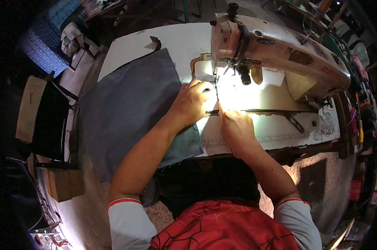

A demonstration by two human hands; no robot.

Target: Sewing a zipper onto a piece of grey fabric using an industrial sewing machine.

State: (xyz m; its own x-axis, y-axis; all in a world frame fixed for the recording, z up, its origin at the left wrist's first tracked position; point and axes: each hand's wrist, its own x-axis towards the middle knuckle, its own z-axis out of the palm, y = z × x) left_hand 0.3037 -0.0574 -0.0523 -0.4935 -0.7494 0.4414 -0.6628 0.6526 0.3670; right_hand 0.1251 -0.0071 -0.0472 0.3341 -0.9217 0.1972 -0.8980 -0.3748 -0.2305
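A large piece of dark blue-grey denim fabric [130,104] lies spread over the left part of a white sewing table [176,39]. My left hand [192,102] presses flat on the fabric's right edge, next to the needle area of a worn beige industrial sewing machine [280,50]. My right hand [235,123] rests on the brightly lit machine bed [263,96], its fingers pinching a thin dark strip [211,111] that runs toward the needle. The needle itself is washed out by the lamp glare.
A small dark fabric scrap [154,42] lies at the table's far edge. Wooden blocks and a dark stool [46,121] stand to the left on the floor. Spools and tools crowd a shelf [359,96] at the right. The floor is speckled concrete.
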